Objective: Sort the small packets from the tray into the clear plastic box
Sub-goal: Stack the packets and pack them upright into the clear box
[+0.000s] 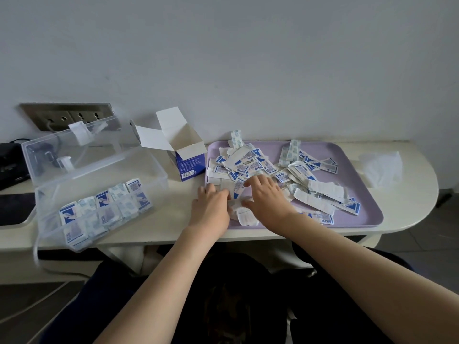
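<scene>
The left hand (211,207) curls its grip into the packets (250,167) at the near-left corner of the tray (360,202); I cannot tell whether it pinches one. The right hand (265,197) rests its grip spread on them. The part-filled clear plastic box (99,170) stands left on the worktop (173,219)

Lilac tray (352,155); blue-white packets (250,167)

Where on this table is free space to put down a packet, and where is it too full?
Free: the table strip between the clear plastic box and the tray, before the cardboard box; the tray's right edge; the box's back half. Crowded: the tray's left and middle, heaped with packets.
</scene>
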Available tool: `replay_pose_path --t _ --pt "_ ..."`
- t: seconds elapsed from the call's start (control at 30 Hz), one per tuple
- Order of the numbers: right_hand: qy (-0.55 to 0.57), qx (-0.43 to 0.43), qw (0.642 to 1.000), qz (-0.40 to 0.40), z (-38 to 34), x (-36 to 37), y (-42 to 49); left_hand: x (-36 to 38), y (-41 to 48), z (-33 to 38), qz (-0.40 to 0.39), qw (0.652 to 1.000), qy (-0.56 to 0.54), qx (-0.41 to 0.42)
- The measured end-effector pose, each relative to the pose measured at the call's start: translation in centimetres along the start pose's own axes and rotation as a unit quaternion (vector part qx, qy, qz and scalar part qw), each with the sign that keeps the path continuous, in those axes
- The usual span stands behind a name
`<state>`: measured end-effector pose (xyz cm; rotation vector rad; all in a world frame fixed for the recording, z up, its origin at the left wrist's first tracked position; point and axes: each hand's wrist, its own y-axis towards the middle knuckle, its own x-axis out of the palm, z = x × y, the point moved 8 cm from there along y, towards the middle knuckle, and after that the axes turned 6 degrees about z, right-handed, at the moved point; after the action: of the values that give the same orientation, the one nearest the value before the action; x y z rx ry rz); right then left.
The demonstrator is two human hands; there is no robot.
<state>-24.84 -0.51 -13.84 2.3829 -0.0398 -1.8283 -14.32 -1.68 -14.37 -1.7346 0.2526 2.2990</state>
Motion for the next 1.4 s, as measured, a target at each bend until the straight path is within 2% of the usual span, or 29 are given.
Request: replay_pose_path --t 0.1,0.23,0.37,0.47,0.6,0.7,0.83,0.97,1.13,1.3,1.4 --pt "0.058 0.051 0.997 -0.032 0.7 0.9 -0.5 0.6 -0.1 -0.1 -0.015 1.0 0.009 -0.003" --pt "0.17 0.083 0.982 -0.028 0.3 1.6 -0.6 1.3 -0.2 0.2 -0.03 0.999 -0.021 -0.021" --pt "0.203 0.038 0.978 -0.039 -1.5 1.9 -0.9 1.7 -0.3 1.0 -0.031 0.999 0.009 -0.004" --pt "0.164 0.007 0.986 -0.034 -1.9 1.9 -0.8 1.9 -0.3 1.6 -0.031 0.998 0.049 0.021" --pt "0.039 -0.029 0.999 -0.008 -1.2 1.3 -0.4 0.9 -0.7 1.1 -0.013 0.997 0.076 0.015" --pt "-0.011 -0.062 0.998 -0.001 -1.0 1.1 -0.3 0.4 -1.0 0.5 0.0 0.995 0.1 0.004" --pt "0.019 -0.057 0.998 -0.036 -1.3 1.9 -0.6 1.3 -1.5 1.0 -0.054 0.996 0.068 0.006" --pt "0.024 -0.052 0.997 -0.05 -1.3 2.7 -0.6 1.9 -1.5 1.2 -0.068 0.994 0.082 0.033" --pt "0.026 -0.067 0.997 -0.012 -1.3 1.9 -0.2 0.7 -1.5 1.4 -0.039 0.997 0.064 0.022" --pt "-0.014 -0.13 0.989 0.068 -3.2 -0.9 0.0 -1.8 -1.6 0.9 -0.002 0.999 0.039 0.018" --pt "0.006 -0.139 0.988 0.073 -4.1 -2.1 -0.4 -3.0 -2.5 0.4 -0.007 0.999 0.022 0.028"
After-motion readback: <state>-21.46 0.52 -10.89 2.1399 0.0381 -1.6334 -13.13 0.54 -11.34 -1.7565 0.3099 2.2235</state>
